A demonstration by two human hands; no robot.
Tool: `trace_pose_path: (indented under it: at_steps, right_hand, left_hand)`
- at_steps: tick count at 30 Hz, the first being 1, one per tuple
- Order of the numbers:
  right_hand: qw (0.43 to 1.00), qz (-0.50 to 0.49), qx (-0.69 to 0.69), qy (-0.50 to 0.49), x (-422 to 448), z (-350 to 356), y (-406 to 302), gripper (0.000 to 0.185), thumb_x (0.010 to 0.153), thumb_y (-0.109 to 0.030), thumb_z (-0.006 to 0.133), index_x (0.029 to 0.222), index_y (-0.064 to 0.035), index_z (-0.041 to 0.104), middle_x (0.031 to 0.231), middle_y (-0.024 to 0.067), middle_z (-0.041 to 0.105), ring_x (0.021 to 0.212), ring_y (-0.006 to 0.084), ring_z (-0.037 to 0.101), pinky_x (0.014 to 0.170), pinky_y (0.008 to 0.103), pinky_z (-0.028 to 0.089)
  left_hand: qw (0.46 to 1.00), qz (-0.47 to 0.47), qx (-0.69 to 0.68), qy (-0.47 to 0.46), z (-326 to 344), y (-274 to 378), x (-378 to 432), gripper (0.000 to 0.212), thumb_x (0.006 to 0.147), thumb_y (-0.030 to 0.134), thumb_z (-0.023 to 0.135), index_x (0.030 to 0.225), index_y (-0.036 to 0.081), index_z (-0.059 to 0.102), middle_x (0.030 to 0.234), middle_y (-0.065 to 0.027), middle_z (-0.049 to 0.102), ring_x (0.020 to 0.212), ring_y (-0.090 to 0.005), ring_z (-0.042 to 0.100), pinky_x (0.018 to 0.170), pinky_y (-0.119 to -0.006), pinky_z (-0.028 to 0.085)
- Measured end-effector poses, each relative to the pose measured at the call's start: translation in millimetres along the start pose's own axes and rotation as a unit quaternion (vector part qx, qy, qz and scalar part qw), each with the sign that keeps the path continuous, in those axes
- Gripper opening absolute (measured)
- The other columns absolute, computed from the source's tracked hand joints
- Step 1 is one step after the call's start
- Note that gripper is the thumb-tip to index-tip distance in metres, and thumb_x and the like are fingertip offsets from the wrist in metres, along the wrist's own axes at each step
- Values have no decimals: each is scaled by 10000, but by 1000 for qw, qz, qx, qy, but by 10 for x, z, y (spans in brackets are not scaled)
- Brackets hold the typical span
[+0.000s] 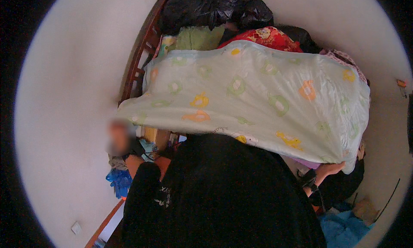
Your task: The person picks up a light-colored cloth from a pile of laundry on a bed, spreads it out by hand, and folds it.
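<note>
A pale sheet (222, 86) printed with green, yellow and orange cartoon animals is spread over the bed in front of me. My right hand (332, 168) grips its near right corner, where the fabric pulls into creases. On the opposite side, my left hand (121, 136) is at the sheet's near left corner; a blur covers it, so its fingers and hold cannot be made out. Dark bands circle both wrists. The near edge of the sheet runs across in front of my black top (226, 190).
Black plastic bags (201, 9), a green cloth (200, 38) and a red patterned cloth (271, 38) are heaped beyond the sheet. A dark wooden bed rail (138, 64) stands by the left wall. Blue fabric (345, 227) lies low at right; a blue plastic bag (119, 182) is low at left.
</note>
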State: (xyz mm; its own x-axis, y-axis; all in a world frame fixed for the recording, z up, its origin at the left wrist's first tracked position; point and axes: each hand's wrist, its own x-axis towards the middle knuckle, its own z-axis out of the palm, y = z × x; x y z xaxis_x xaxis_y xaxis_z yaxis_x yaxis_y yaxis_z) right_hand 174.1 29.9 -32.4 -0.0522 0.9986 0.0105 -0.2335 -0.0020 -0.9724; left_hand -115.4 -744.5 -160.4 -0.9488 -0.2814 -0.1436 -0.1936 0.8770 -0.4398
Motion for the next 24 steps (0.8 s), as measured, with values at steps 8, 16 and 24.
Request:
trace_pose_path:
  at_steps: [8, 16, 24]
  right_hand:
    - [847, -33, -531, -9, -1, -933, 500, 443, 807, -258, 610, 1143, 14, 518, 1088, 168, 590, 942, 299, 561, 802, 443, 463]
    - [870, -124, -367, -305, -45, 2162, 1098, 247, 843, -70, 664, 1023, 27, 525, 905, 55, 560, 821, 161, 529, 789, 295, 460]
    - [346, -378, -395, -763, -2464, 5219, 4369, 365, 821, -235, 653, 1112, -23, 595, 1176, 178, 596, 1101, 338, 553, 905, 448, 481]
  left_hand:
    - [902, -4, -430, 27, 2467, -571, -367, 341, 853, 209, 570, 1137, 21, 584, 1050, -86, 605, 880, -227, 567, 746, -373, 458]
    - [665, -257, -696, -90, 1732, 298, -962, 460, 795, -14, 499, 1254, -35, 466, 875, -14, 479, 754, -113, 438, 660, -228, 407]
    - [397, -392, -821, -120, 1688, 817, -983, 470, 880, 121, 538, 1319, -18, 441, 1151, -94, 521, 1013, -230, 500, 860, -367, 434]
